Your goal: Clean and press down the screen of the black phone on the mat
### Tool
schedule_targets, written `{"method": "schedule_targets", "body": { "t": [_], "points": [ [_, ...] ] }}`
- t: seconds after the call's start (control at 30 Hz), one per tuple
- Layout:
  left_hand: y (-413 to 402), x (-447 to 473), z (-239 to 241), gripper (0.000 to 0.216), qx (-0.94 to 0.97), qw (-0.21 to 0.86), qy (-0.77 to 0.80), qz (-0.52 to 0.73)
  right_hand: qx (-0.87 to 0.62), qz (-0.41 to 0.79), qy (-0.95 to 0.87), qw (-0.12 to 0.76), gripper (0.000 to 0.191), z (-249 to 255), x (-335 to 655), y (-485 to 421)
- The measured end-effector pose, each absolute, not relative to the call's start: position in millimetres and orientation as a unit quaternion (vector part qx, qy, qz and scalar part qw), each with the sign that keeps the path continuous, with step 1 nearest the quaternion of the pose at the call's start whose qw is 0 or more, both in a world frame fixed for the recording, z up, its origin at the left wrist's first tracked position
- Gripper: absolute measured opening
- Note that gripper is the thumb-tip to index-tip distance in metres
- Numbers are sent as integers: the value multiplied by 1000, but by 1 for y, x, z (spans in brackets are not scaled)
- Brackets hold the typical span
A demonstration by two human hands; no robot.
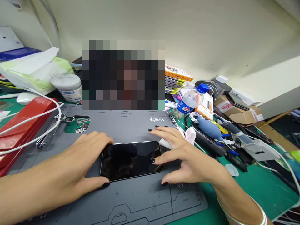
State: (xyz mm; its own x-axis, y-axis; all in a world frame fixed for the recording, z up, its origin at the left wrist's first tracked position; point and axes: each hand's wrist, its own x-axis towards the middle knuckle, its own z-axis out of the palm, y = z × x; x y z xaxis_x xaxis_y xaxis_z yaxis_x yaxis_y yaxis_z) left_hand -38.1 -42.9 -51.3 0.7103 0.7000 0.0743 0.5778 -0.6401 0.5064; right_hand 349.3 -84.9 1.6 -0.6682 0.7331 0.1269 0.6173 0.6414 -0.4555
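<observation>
A smartphone [132, 161] with a dark, glossy screen lies face up on a grey work mat [138, 203], its long side running across my view. My left hand [93, 156] holds its left end, fingers along the far edge and thumb at the near edge. Around the right end, my right hand [185, 159] is open with fingers spread. One dark-nailed fingertip reaches over the screen's right part; I cannot tell whether it touches the glass. The right thumb rests near the mat just below that corner.
A red box [25, 125], white cable [59, 122] and scissors [64, 118] lie to the left. Behind stand a paste jar [67, 87] and a blurred-out block [126, 75]. A plastic bottle [191, 101], blue air blower [209, 128] and several tools crowd the right.
</observation>
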Motion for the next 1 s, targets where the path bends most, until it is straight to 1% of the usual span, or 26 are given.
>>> {"method": "schedule_targets", "body": {
  "t": [0.07,0.17,0.23,0.37,0.47,0.6,0.77,0.9,1.0],
  "points": [
    [-41,-39,-50,51,895,229,360,131,-376,203,-891,152,41,1,351,-83],
    [-35,-40,-44,47,909,248,322,93,-391,202,-883,166,39,1,356,-80],
    [-31,-40,-39,46,906,262,324,74,-396,200,-880,171,39,0,356,-79],
    [-30,-34,-29,47,890,290,348,52,-373,198,-888,182,47,-5,348,-81],
    [-31,-28,-24,45,878,302,367,57,-386,186,-887,172,47,-3,351,-82],
    [-31,-27,-21,37,884,292,355,87,-421,176,-876,158,44,1,355,-80],
    [-33,-28,-25,33,894,279,333,108,-380,177,-896,146,54,-1,341,-85],
    [-32,-26,-25,31,897,274,332,103,-413,158,-885,148,48,-2,341,-85],
    [-31,-25,-23,32,895,280,335,94,-395,165,-890,158,50,-4,339,-86]
  ]
}}
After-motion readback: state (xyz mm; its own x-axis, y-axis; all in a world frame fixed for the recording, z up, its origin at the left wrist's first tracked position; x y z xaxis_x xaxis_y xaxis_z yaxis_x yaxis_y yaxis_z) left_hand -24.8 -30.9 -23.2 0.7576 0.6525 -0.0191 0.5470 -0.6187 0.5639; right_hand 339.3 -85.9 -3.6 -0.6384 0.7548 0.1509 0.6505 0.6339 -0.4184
